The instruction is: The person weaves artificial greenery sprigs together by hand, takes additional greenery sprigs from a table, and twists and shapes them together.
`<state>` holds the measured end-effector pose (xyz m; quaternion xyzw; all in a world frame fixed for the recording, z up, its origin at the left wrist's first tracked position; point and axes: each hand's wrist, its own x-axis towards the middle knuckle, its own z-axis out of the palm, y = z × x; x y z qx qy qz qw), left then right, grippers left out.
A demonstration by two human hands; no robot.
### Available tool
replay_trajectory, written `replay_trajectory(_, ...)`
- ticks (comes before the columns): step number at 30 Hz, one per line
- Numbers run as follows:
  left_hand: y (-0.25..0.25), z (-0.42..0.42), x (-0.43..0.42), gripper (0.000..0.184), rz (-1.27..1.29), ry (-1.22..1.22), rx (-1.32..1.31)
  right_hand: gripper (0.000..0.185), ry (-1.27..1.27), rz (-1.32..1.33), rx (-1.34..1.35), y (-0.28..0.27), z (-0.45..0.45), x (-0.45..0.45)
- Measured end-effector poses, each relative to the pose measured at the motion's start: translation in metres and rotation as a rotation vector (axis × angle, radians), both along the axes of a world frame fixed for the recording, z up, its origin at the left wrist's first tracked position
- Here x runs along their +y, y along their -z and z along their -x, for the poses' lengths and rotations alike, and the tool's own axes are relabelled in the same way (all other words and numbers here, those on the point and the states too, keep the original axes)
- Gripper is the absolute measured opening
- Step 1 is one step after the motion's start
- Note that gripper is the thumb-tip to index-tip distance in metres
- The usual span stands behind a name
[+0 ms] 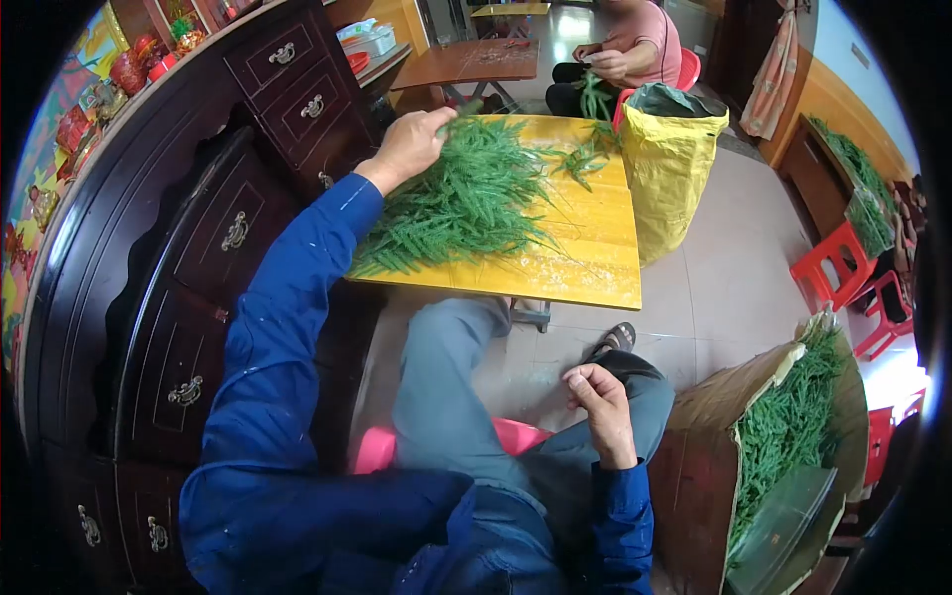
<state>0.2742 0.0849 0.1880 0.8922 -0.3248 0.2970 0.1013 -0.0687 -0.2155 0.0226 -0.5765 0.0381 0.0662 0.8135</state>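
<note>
A thick pile of feathery green fern fronds covers the left half of a yellow folding table. At the pile's far left edge, my left hand is closed, its thumb and fingers on a blurred green fern sprig. My right hand is held above my right knee, thumb and index finger pressed together. Whatever lies in that pinch, if anything, is too small to make out. A few loose fronds lie near the table's far right corner, and pale bits are scattered on the wood.
A yellow sack stands against the table's right side. On my right is a cardboard box full of greenery. Dark drawers line my left. Across the table a seated person handles green sprigs. Red stools stand at right.
</note>
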Motion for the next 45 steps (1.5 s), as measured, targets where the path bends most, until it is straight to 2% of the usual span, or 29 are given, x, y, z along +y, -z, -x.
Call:
replay_trajectory(3,-0.01,0.007,-0.003,0.025,-0.047,0.075,0.0,0.014,0.012,-0.004,-0.001,-0.001,-0.002,-0.002)
replay_trajectory(7,-0.029,0.002,-0.007,0.023,0.058,0.06,0.106,0.013,0.013,-0.007,-0.003,-0.002,0.0,-0.002)
replay_trajectory(10,-0.04,0.0,-0.01,0.023,0.131,0.08,0.09,0.013,0.02,-0.006,-0.009,-0.003,-0.001,-0.004)
replay_trajectory(15,-0.034,-0.007,-0.013,0.027,0.023,0.114,0.166,0.014,0.03,-0.006,0.0,-0.006,0.0,-0.005)
replay_trajectory(20,-0.037,-0.021,-0.006,0.028,0.305,0.036,0.086,0.013,0.046,-0.019,0.004,-0.007,0.0,-0.006)
replay_trajectory(24,-0.059,-0.014,-0.004,0.026,0.365,0.063,-0.019,0.013,0.036,-0.017,-0.006,-0.004,-0.002,-0.006)
replay_trajectory(27,-0.082,0.028,-0.023,0.023,0.785,0.192,0.483,0.014,0.037,-0.009,-0.001,-0.005,-0.001,-0.005)
replay_trajectory(29,-0.085,0.059,-0.032,0.022,0.874,0.301,0.696,0.014,0.03,-0.003,0.002,-0.006,-0.001,-0.004)
replay_trajectory(30,-0.081,0.071,-0.036,0.022,0.917,0.358,0.802,0.014,0.025,-0.003,0.0,-0.006,-0.001,-0.004)
replay_trajectory(32,-0.059,0.082,-0.046,0.02,0.887,0.4,0.75,0.014,0.013,-0.001,-0.001,-0.004,-0.001,-0.002)
replay_trajectory(38,0.026,0.059,-0.029,0.021,0.992,0.234,0.914,0.015,0.002,-0.011,-0.008,0.0,-0.001,-0.002)
replay_trajectory(41,0.034,0.058,-0.011,0.021,1.079,0.177,0.905,0.016,0.033,-0.005,-0.037,0.016,-0.023,0.004)
replay_trajectory(43,0.026,0.066,-0.008,0.021,1.12,0.198,0.895,0.017,0.041,0.09,-0.091,0.0,-0.05,0.026)
replay_trajectory(45,0.022,0.068,-0.002,0.022,1.142,0.211,0.882,0.021,-0.068,0.182,-0.253,-0.008,-0.092,0.048)
